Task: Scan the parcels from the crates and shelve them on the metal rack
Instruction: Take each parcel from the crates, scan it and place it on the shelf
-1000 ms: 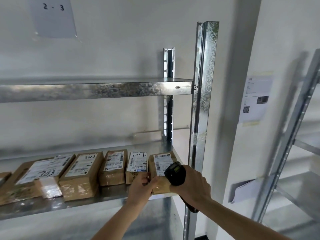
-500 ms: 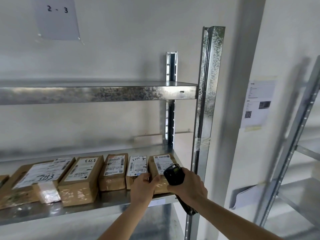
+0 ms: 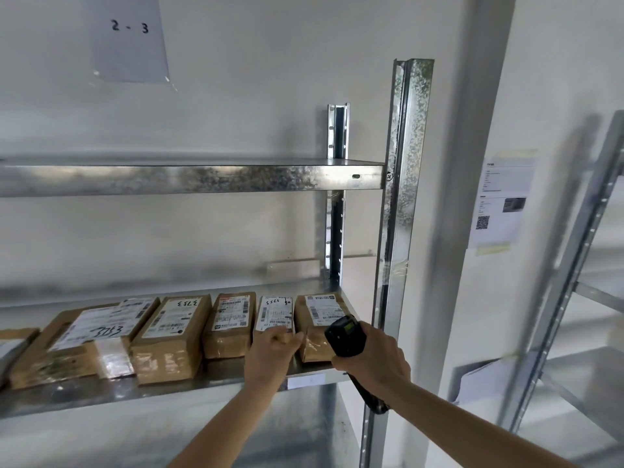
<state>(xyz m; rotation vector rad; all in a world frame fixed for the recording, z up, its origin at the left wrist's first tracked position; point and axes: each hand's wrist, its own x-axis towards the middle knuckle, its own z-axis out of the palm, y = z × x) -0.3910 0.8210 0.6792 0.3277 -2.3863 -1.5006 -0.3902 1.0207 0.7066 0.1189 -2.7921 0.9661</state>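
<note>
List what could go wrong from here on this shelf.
1. The end parcel lies at the shelf's right end, near its front edge; a nudge from the left hand could tip it off.
2. The right hand holds the scanner close over that parcel, so it might knock it.
3. The parcels lie packed side by side; the scanner may read the neighbour's label instead.

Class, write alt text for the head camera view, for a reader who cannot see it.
A person's left hand touches a small labelled parcel in a row of brown parcels on a metal rack shelf, while the right hand grips a black handheld scanner beside it.
</note>
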